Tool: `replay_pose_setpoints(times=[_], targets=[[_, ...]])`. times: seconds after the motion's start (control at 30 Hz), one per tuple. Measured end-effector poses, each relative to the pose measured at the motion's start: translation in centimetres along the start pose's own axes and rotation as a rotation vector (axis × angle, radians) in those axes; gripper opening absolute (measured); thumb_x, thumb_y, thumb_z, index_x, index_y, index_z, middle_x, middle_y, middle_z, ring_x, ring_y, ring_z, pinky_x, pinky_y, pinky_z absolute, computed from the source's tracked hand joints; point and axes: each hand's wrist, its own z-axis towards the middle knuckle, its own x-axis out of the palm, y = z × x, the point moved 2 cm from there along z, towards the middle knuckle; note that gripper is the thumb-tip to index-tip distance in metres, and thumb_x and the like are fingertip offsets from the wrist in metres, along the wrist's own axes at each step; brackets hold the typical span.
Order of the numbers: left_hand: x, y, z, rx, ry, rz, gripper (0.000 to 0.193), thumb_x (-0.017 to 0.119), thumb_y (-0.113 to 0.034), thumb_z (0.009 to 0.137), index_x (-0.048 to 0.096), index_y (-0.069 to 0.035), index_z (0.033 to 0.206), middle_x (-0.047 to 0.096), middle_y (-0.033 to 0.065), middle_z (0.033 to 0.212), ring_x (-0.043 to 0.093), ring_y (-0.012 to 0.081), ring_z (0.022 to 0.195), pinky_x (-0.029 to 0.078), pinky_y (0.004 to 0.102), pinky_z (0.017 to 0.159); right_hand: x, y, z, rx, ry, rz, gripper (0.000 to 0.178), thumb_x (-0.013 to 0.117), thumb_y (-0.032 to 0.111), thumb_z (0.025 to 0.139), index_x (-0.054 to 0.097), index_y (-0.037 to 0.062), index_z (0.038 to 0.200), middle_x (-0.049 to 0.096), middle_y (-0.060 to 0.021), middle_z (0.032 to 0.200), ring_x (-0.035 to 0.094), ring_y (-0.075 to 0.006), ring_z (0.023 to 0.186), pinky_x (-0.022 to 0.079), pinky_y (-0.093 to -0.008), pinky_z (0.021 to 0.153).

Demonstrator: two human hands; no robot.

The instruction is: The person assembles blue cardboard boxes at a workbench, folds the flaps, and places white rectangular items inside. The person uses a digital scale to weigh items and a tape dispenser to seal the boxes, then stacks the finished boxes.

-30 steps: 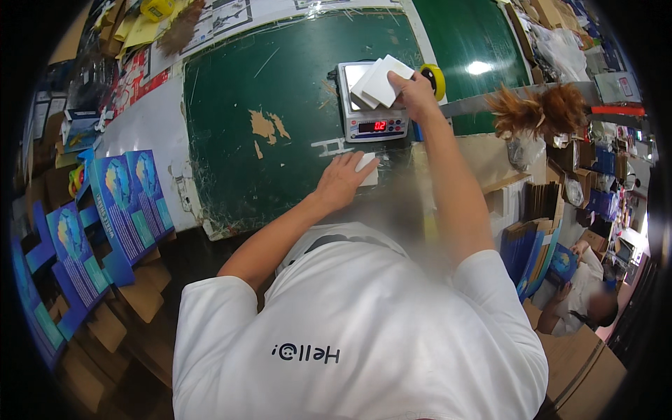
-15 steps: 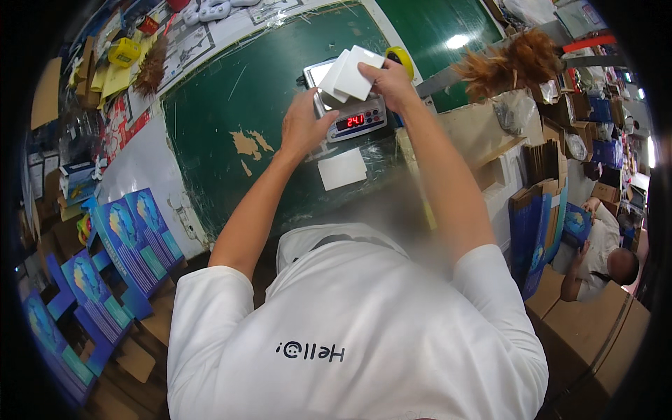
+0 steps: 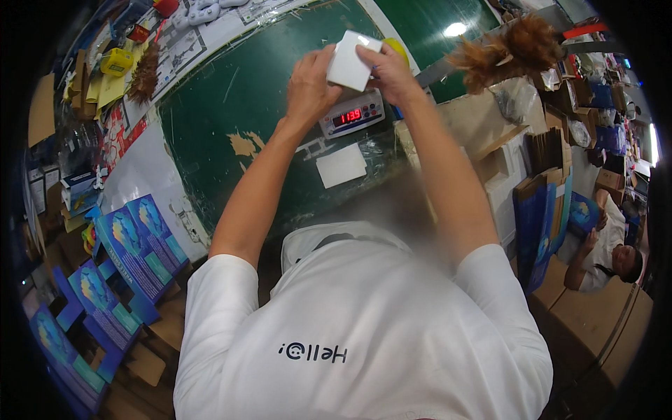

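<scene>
A squared-up stack of white cards [image 3: 351, 61] is over the pan of a small electronic scale [image 3: 364, 119], whose red display is lit. My left hand [image 3: 311, 82] is closed on the stack's left edge. My right hand [image 3: 392, 75] grips its right side, thumb on top. The stack and my hands cover most of the pan, so I cannot tell how firmly the cards rest on it. A single white card [image 3: 341, 166] lies on the green table [image 3: 210, 115], just nearer than the scale. Partly behind my right hand shows a round yellow object [image 3: 397, 50].
A brown feather duster [image 3: 504, 56] sticks in from the right. At far left are yellow papers [image 3: 112, 87] and a yellow tape measure [image 3: 117, 61]. Blue printed cartons [image 3: 133, 238] stand at lower left. Beyond large brown boxes [image 3: 595, 315], a co-worker [image 3: 609, 245] holds a blue box.
The fanned white cards have come together into one even stack. My left hand has moved up and right onto the stack's edge. The digits on the scale have changed.
</scene>
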Motion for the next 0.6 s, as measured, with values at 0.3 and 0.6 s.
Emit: replay_pose_setpoints(times=[0.3,0.6], targets=[[-2.2,-0.1,1.0,-0.011,0.1,0.02,0.079,0.089,-0.029,0.088,0.058,-0.013,0.159,0.065,0.0207,0.15,0.062,0.0421,0.137,0.051,0.0494,0.115,-8.7,5.1,-13.9,-0.319,-0.264,0.177,0.045,0.077,0.019,0.105,0.061,-0.0014,0.142,0.072,-0.0111,0.133,0.072,-0.02,0.116,0.061,-0.0354,0.098],[5.7,1.4,0.8,-0.035,0.182,0.369,0.068,0.083,-0.024,0.085,0.063,-0.011,0.148,0.066,0.0254,0.135,0.064,0.0438,0.121,0.053,0.0559,0.106,-11.1,1.8,-18.0,-0.291,-0.462,-0.077,0.042,0.078,0.017,0.105,0.063,-0.0026,0.139,0.073,-0.0113,0.129,0.07,-0.0175,0.114,0.057,-0.0326,0.101]])
